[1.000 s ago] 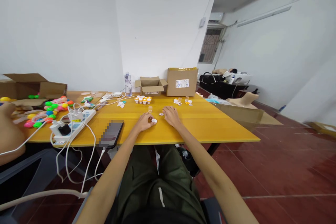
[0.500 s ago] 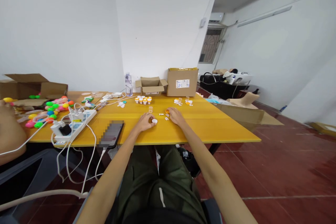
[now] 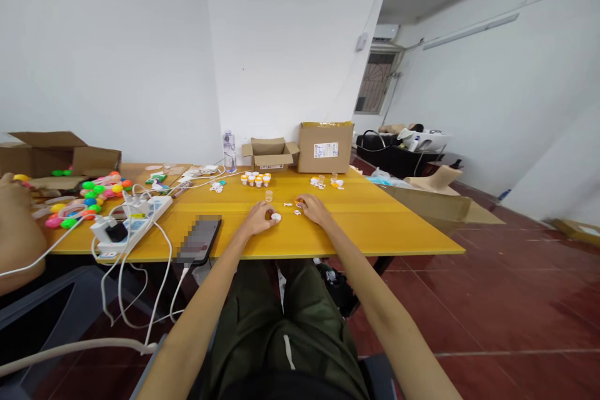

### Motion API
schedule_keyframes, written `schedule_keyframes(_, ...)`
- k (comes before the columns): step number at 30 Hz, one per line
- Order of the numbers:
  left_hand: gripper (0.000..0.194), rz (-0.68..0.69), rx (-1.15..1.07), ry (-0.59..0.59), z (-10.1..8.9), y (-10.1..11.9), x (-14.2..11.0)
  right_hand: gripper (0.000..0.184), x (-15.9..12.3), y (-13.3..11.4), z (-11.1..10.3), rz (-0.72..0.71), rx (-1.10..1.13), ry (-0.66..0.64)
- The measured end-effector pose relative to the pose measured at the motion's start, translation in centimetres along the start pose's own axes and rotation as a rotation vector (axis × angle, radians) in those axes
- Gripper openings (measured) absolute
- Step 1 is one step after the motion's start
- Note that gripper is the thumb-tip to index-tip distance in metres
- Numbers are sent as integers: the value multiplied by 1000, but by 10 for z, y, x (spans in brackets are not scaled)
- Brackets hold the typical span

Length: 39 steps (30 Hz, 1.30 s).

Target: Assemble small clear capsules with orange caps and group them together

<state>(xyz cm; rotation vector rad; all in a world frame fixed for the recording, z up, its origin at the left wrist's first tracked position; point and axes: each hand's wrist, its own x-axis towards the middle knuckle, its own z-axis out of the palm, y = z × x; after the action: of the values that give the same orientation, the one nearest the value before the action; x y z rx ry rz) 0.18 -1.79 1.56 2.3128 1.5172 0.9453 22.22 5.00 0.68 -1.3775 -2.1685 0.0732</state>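
Note:
My left hand (image 3: 259, 219) rests on the table with its fingers closed around a small round white cap (image 3: 276, 217). Just beyond it stands a small clear cup (image 3: 269, 196). My right hand (image 3: 313, 209) is closed at the fingertips on a small orange ring-shaped lid (image 3: 298, 201), partly hidden by the fingers. Between my hands lie small white pieces, one farther off (image 3: 287, 204) and another white piece with dark marks (image 3: 297, 212) near my right fingertips.
White-and-orange capped cups (image 3: 255, 179) are grouped behind my hands. More small parts (image 3: 317, 182) lie at the back right. Cardboard boxes (image 3: 325, 147) and a bottle (image 3: 229, 151) line the wall. A phone (image 3: 200, 240), a power strip (image 3: 135, 228) and colored balls (image 3: 96, 194) are leftward, by another person's arm (image 3: 21, 237).
A small white piece beside my right fingertips no longer shows. Both hands stay in nearly the same place, and the person's arm at the left has shifted slightly.

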Motion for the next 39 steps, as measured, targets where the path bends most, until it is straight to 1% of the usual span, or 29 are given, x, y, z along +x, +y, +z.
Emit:
schedule_keyframes(3, 12, -7, 3, -2, 0, 0, 0, 21, 0, -1, -2, 44, 27, 5)
schedule_keyframes(6, 12, -19, -4, -5, 0, 1, 0, 18, 0, -3, -4, 81, 100, 72)
schedule_keyframes(9, 11, -18, -18, -11, 0, 2, 0, 17, -1, -10, -6, 66, 253, 165)
schedule_keyframes(11, 10, -18, -20, -8, 0, 2, 0, 15, -2, -18, -6, 37, 392, 190)
schedule_keyframes(13, 10, -22, -20, -1, 1, 2, 0, 16, -2, -28, -4, 8, 539, 172)
schedule_keyframes(18, 15, -8, -38, 12, 3, -2, 1, 30, -4, -47, 5, -13, 823, 99)
schedule_keyframes(24, 23, -4, -38, 2, 5, -6, 1, 38, -10, -48, 14, 72, 1058, -36)
schedule_keyframes(29, 21, 3, -21, 8, 6, -7, 2, 39, -14, -46, 16, 130, 1123, -93)
schedule_keyframes(35, 13, 9, 14, 3, 4, -4, 1, 35, -16, -48, 15, 106, 1096, -86)
schedule_keyframes(39, 14, 2, 31, -2, 3, -3, 1, 31, -15, -47, 16, 73, 1049, -86)
